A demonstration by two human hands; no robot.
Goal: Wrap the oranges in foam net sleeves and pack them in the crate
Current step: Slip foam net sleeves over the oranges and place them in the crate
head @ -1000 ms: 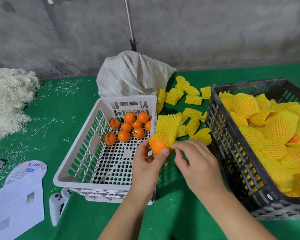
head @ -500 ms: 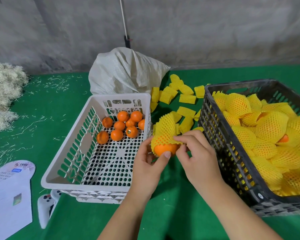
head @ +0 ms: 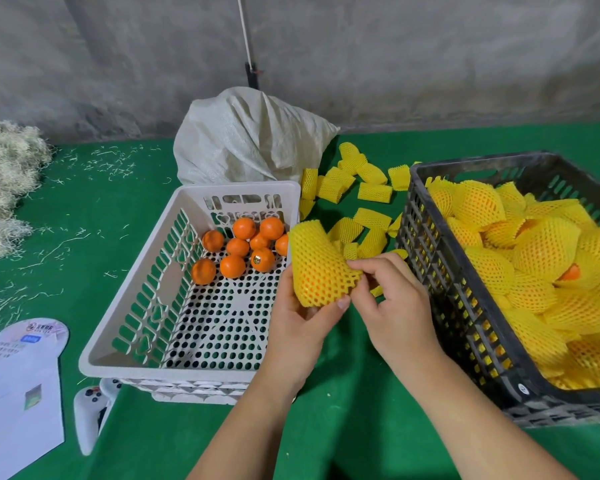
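A second ago the orange point(head: 321, 285) showed bare at its lower end; now the foam sleeve point(head: 317, 263) has been drawn down over it, so only glimpses of peel show through the mesh. By the look of it this fruit is wrapped — what remains is setting it in the black crate point(head: 440, 268).

The left hand point(head: 300, 323) cups the sleeved orange from below, thumb curled against its lower edge, while the right hand point(head: 394, 306) pinches the sleeve's rim at its right side. The bundle is held in the gap between the white basket point(head: 132, 296), where nine bare oranges point(head: 243, 247) wait, and the crate.

The crate's near wall stands just beside the right hand and rises above it, so the fruit must be lifted over that rim. Inside, wrapped oranges point(head: 541, 251) are heaped close to the top; the near left corner seems lower. Spare sleeves point(head: 368, 188) litter the green worktop point(head: 343, 393) behind.
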